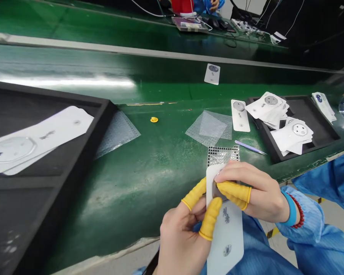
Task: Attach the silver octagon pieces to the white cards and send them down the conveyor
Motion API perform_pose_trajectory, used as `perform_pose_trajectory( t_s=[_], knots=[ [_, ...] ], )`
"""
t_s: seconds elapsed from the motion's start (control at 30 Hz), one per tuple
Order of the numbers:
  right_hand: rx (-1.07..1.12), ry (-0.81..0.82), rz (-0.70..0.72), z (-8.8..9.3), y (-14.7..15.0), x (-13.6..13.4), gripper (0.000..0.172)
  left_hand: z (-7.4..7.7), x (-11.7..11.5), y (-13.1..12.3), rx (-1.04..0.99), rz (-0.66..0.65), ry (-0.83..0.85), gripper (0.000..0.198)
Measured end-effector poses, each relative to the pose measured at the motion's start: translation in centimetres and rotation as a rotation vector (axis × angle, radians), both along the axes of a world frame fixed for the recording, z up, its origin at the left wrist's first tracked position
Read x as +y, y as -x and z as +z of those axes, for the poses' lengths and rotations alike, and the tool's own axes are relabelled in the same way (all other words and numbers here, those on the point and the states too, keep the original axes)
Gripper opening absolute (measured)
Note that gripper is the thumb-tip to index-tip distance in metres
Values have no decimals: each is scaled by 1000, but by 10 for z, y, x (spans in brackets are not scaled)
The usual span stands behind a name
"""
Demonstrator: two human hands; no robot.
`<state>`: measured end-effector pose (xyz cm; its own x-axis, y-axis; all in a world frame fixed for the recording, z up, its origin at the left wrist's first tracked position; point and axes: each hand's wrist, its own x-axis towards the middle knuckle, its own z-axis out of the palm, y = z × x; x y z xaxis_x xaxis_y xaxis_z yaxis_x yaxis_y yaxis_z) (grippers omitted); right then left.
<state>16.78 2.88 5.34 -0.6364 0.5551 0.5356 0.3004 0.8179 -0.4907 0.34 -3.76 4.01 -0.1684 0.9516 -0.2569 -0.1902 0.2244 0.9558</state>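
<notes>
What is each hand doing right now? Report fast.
Left hand: closed, holding the white card.
Right hand: closed, holding the same white card at its upper end.

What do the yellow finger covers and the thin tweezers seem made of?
The yellow finger covers look like thin latex: matte, stretched tight on fingers. The tweezers seem metal, perhaps coated: slim, shiny, with a purplish tint.

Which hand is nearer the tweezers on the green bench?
The right hand, just below the tweezers in view; the left hand, on the same white card, sits farther down and left.
</notes>
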Motion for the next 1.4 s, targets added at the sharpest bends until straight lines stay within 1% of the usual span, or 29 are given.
perform_pose_trajectory(
  t_s=[0.13, 0.2, 0.3, 0.33, 0.4, 0.53, 0.63, 0.8, 0.87, 0.97, 1.03, 1.1, 1.17, 1.2, 1.27, 1.33, 1.37, 1.4],
  knots=[
    [-129, 107, 51, 16, -1, 5, 21, 2, 0, -1, 1, 14, -8, 30],
    [-213, 49, 102, 22, -3, 6, 27, 3, 1, 0, 7, 27, -4, 29],
    [-307, -113, 161, 27, -5, 8, 34, 4, 2, 3, 2, 49, 22, 30],
    [-318, -124, 167, 27, -6, 9, 35, 4, 2, 4, -10, 47, 33, 31],
    [-301, -74, 162, 28, -6, 10, 33, 5, 2, 7, -54, 13, 56, 31],
    [-192, 51, 168, 26, -4, 12, 26, 7, 2, 10, -130, -36, 99, 28],
    [-162, 77, 173, 26, -4, 12, 27, 9, 2, 11, -139, -44, 136, 29],
    [-229, 68, 189, 31, -7, 14, 27, 10, 1, 11, -142, -10, 137, 30],
    [-243, 17, 202, 31, -8, 14, 27, 10, 1, 10, -165, -21, 117, 30],
    [-266, -142, 231, 27, -8, 10, 30, 10, 2, 9, -184, -43, 101, 32],
    [-301, -214, 205, 22, -7, 6, 32, 9, 2, 8, -162, -37, 97, 34],
    [-301, -243, 161, 16, -7, 2, 35, 7, 0, 8, -125, -17, 85, 35],
    [-273, -213, 145, 11, -6, 2, 33, 5, -2, 8, -92, -13, 66, 32],
    [-237, -177, 162, 10, -6, 3, 31, 5, -3, 8, -80, -18, 57, 28],
    [-131, -68, 208, 9, -6, 9, 27, 4, -4, 8, -70, -42, 53, 22],
    [1, 56, 219, 10, -5, 13, 27, 4, -3, 8, -79, -63, 57, 21],
    [62, 110, 192, 11, -5, 14, 26, 4, -2, 8, -87, -68, 56, 22],
    [110, 158, 136, 12, -5, 14, 24, 5, 0, 7, -96, -69, 48, 23]
  ],
)
